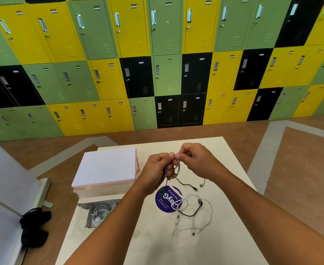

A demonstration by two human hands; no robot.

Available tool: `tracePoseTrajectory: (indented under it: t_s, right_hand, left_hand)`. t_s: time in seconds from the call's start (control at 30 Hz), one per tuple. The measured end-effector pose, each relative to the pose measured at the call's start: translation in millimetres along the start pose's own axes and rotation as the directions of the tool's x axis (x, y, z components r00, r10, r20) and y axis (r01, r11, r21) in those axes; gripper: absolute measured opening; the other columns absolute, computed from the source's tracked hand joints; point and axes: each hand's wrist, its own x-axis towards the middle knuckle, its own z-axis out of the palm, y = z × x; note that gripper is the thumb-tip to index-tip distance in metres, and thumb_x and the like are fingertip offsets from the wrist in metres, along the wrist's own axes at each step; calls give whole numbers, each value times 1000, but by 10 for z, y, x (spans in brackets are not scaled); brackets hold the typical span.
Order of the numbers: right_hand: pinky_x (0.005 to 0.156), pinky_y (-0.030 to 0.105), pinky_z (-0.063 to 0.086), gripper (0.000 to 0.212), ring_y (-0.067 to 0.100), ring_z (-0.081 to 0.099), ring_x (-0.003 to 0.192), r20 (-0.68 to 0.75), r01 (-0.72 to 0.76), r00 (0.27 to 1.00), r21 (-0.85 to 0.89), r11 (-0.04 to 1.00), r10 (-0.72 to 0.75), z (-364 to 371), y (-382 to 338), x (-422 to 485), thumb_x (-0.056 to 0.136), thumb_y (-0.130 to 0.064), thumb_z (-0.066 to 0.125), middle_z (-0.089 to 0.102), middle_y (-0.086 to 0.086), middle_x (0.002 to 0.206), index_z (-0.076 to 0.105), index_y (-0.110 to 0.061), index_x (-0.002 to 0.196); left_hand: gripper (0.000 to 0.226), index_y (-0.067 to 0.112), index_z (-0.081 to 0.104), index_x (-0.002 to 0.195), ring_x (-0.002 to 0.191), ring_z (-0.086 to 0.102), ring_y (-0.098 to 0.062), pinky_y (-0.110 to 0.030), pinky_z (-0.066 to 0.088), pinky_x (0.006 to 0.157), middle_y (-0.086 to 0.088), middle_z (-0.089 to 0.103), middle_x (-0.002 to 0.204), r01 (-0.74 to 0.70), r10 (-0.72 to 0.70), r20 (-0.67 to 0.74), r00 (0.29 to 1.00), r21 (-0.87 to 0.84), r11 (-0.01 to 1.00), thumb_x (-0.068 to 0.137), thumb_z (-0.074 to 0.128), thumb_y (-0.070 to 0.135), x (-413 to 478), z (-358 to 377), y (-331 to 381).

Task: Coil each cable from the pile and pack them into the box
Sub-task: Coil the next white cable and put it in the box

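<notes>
- Lockers (pixel 165 73) in yellow, green and black fill the wall beyond a brown floor; a pale desk (pixel 167 245) stands before them. There is only the head view.
- Both hands are raised over the far half of the desk, fingertips almost meeting.
- The left hand (pixel 157 167) is curled round a small coil of cable (pixel 177 169). The right hand (pixel 193 159) pinches the top of that same coil.
- The coil hangs between the hands, its long side roughly upright. A black tail (pixel 185 184) trails from it down to the desk, ending in a plug.
- The loose pile (pixel 193 213) of white and black cables lies on the desk toward the person from the hands, a little right. It partly overlaps a round purple sticker (pixel 167 199). The right hand looks nearer to it.
- The open box (pixel 88 219) sits toward the person and left of the left hand, half hidden by that forearm, with white cables already inside. The left hand is the nearer one, so the finished coil would likely go down and leftward.
- A white block (pixel 107 167) lies just left of the left hand; lid or second box, I cannot tell.
</notes>
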Motion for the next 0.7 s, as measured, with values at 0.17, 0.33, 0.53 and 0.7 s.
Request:
tracePoseTrajectory:
  t_s: [0.17,0.33,0.53,0.7]
  right_hand:
    - [53,28,38,18,10,44,54,-7,-12,1000,193,981,14,34,55,-11,97,-25,63,52,0,59,68,-11,87]
    - [57,23,42,16,11,48,58,-7,-128,991,289,949,136,-39,324,-103,100,-20,59,54,0,61,70,-13,91]
    - [74,33,53,18,15,67,73,123,-246,968,296,923,218,-2,547,-182,100,-13,58,72,2,77,75,-11,94]
    - [76,37,62,12,24,74,82,46,-217,973,523,824,227,26,311,-117,94,-12,68,74,9,95,76,-5,99]
  left_hand:
    - [38,10,51,75,48,24,-8,-20,26,44,4,27,56,63,-83,-75,994,-235,970,108,38,23,21,28,105]
    - [38,11,49,73,41,22,-4,-16,21,40,7,24,53,10,-127,-170,977,-559,829,107,40,25,88,-166,183]
    - [35,11,50,76,41,24,-4,-16,22,40,6,27,54,-7,-140,-170,975,-661,750,106,41,27,105,-211,195]
    - [37,9,50,74,40,24,-4,-15,23,38,6,27,52,38,-164,-139,977,-639,768,106,41,25,88,-112,155]
